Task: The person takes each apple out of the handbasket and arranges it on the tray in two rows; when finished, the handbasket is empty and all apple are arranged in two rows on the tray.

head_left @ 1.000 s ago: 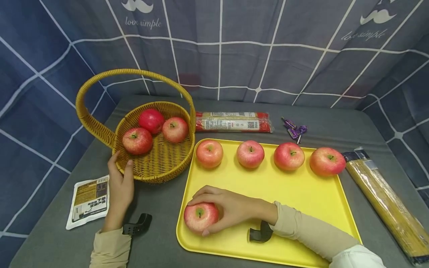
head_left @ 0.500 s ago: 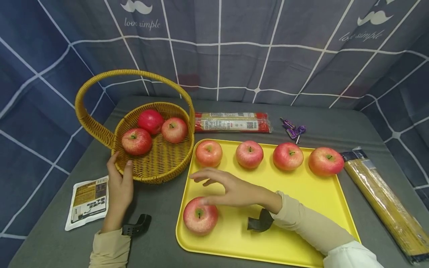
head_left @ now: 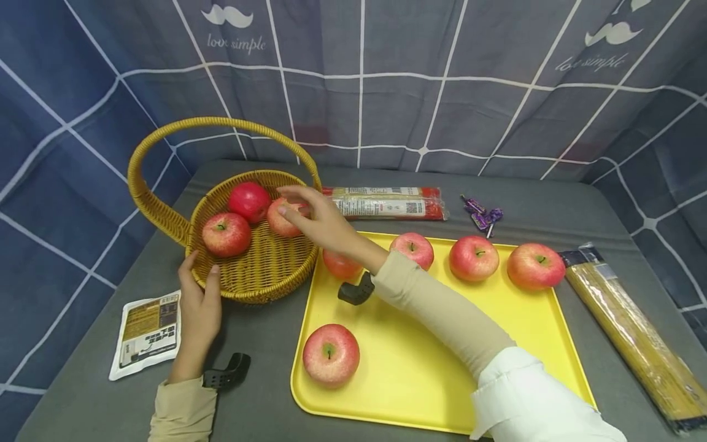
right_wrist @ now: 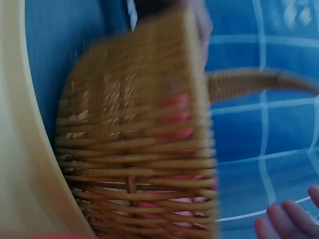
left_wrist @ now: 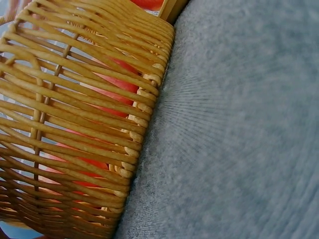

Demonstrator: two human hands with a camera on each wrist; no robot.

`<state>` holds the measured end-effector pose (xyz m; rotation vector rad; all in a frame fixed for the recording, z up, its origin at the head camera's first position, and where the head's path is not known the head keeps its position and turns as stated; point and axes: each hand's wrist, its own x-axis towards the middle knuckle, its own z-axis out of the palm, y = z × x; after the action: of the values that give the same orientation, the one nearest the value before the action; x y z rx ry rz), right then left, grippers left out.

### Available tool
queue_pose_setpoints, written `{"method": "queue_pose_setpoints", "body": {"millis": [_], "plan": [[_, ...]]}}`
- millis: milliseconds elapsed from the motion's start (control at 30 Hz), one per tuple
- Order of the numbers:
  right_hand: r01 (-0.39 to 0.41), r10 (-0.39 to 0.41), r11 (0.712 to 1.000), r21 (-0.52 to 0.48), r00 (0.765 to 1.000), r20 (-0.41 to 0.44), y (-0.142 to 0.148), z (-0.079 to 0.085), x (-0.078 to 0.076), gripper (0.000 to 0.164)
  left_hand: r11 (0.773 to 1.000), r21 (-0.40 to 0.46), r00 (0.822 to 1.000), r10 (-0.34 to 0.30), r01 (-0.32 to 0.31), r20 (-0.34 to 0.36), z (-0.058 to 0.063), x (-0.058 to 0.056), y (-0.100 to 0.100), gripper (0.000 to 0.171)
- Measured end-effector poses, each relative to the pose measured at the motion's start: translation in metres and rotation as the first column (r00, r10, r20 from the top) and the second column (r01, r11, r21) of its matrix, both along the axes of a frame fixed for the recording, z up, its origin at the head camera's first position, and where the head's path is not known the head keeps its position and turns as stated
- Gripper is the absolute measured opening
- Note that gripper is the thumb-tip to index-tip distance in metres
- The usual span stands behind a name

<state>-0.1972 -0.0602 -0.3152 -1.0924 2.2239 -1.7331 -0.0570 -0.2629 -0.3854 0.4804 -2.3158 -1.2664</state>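
A yellow wicker basket (head_left: 265, 270) with a tall handle stands at the left, holding a dark red apple (head_left: 250, 201), a red apple (head_left: 226, 234) and a pinkish apple (head_left: 283, 220). My left hand (head_left: 200, 313) holds the basket's near-left rim, its thumb over the edge. Over the right rim hovers my right hand (head_left: 323, 221), fingers loosely bent and partly covering the pinkish apple; contact cannot be told. In the right wrist view, its fingertips (right_wrist: 286, 219) appear beside the basket wall with nothing in them. On the yellow tray (head_left: 420, 368), a single apple (head_left: 331, 356) sits near the front-left corner.
More apples line the tray's back edge, including one (head_left: 474, 258); my right forearm partly covers the leftmost. Red noodle packs (head_left: 386, 204) and purple lollipops (head_left: 482, 213) lie behind. A long noodle pack (head_left: 635, 337) is at right, a white-edged pouch (head_left: 148, 334) at left.
My right hand has let go of the front-left apple on the tray, lifted, and moved up and left to the basket. That apple stays put. My left hand keeps its place.
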Motion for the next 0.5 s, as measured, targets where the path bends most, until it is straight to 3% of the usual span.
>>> {"method": "queue_pose_setpoints", "body": {"millis": [133, 267, 367, 500], "plan": [[0.042, -0.040, 0.994, 0.099, 0.999, -0.022, -0.026, -0.006, -0.019, 0.044, 1.000, -0.005, 1.000, 0.005, -0.005, 0.010, 0.000, 0.000, 0.000, 0.053], [0.116, -0.106, 0.971, 0.209, 0.993, -0.059, -0.043, -0.009, -0.030, 0.048, 1.000, 0.000, 1.000, 0.003, -0.003, 0.007, 0.001, 0.000, 0.000, 0.053], [0.142, -0.143, 0.948, 0.285, 0.990, -0.017, -0.050, -0.011, -0.035, 0.054, 1.000, 0.003, 1.000, 0.002, -0.002, 0.018, 0.001, 0.001, 0.001, 0.053], [0.103, -0.142, 0.922, 0.374, 0.987, 0.080, -0.052, -0.016, -0.037, 0.066, 1.000, 0.004, 1.000, -0.005, 0.005, 0.019, 0.000, 0.001, 0.000, 0.053]]}}
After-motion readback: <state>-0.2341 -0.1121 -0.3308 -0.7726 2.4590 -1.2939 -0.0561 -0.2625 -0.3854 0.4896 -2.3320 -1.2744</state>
